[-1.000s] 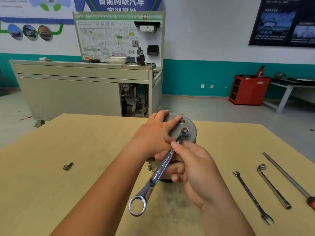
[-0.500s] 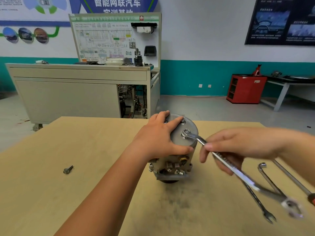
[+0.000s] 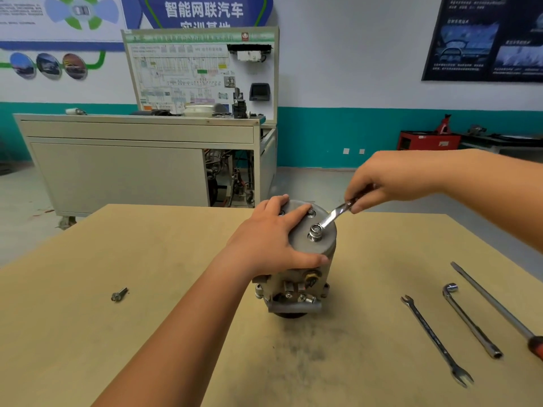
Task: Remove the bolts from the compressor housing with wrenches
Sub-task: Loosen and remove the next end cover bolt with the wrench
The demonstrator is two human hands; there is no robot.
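Left hand [image 3: 264, 245] lies flat on the round top of the compressor [image 3: 293, 289], fingers straight and spread across the far side of the lid, thumb stretched along the near rim. It presses down and grips nothing.

Right hand [image 3: 390, 183] is up and to the right of the left hand, above the far edge of the worktop [image 3: 147, 333]. Fingers and thumb are curled tight round the shaft of a wrench [image 3: 335, 215]; most of the handle is hidden inside the fist. The wrench slants down and left from that hand, and its ring end sits on a bolt [image 3: 316, 230] that stands raised out of the lid, just right of the left hand's fingers. A second bolt head [image 3: 311, 212] sits flush in the lid at the left index fingertip.

The compressor stands upright under the left palm, mid-worktop, on a dark smudged patch.

Left of the left forearm, well apart, a loose bolt [image 3: 119, 294] lies on its side. Below the right hand, to the right of the compressor, three tools lie side by side: a thin spanner [image 3: 432, 336], an L-shaped socket key [image 3: 470, 321], and a long screwdriver [image 3: 493, 304] whose red handle is cut off by the frame edge.

Beyond both hands, on the floor: a grey cabinet [image 3: 117, 171] with a wiring board on top. A red box [image 3: 429, 141] is partly covered by the right forearm.
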